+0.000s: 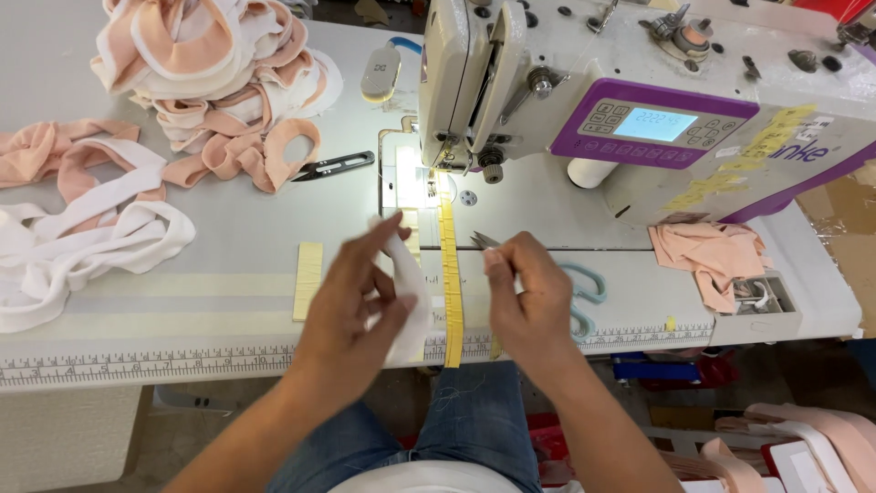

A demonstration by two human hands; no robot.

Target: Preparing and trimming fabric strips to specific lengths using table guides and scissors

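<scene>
My left hand [358, 297] holds a white fabric strip [410, 290] above the front of the sewing table, its fingers pinched on the strip's upper end. My right hand [526, 297] is just to the right, fingers curled around the teal handles of a pair of scissors [589, 294]. The scissor tips [484, 240] point up and left toward the strip. A yellow tape strip [449, 274] runs down the table between my hands, from under the needle of the white sewing machine [584, 91].
A heap of peach and white fabric bands [214, 82] lies at the back left, more loose bands [82, 228] at the left edge. Black thread snips [333, 166] lie beside them. A peach cloth [707, 251] sits right of the machine. A ruler [137, 365] lines the table's front edge.
</scene>
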